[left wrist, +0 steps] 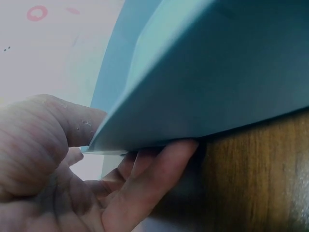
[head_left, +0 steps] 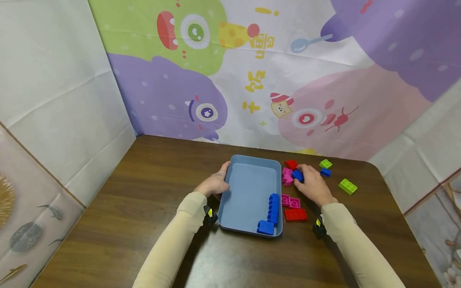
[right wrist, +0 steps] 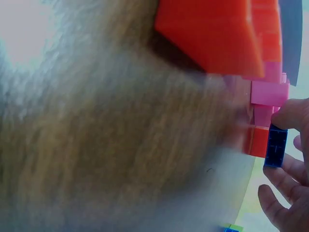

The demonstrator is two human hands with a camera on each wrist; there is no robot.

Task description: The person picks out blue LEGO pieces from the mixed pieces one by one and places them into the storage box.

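Observation:
A shallow blue-grey tray (head_left: 252, 188) lies on the table, with several blue toy bricks (head_left: 273, 208) along its right wall and near corner. At the tray's left side my left hand (head_left: 215, 183) grips the wall, thumb over the rim and fingers underneath, as the left wrist view shows. To the right of the tray, my right hand (head_left: 314, 186) pinches a blue brick (right wrist: 276, 146) between thumb and fingers. In the head view that brick is beside pink bricks (head_left: 287, 176) and a red brick (head_left: 291, 164).
Nearer me, a pink brick (head_left: 290, 201) and a larger red brick (head_left: 295, 215) lie by the tray's right wall. Beyond my right hand are a small green brick (head_left: 325, 163), a blue brick (head_left: 325, 172) and a longer green brick (head_left: 347, 186). A printed cloth (head_left: 245, 80) hangs behind the table.

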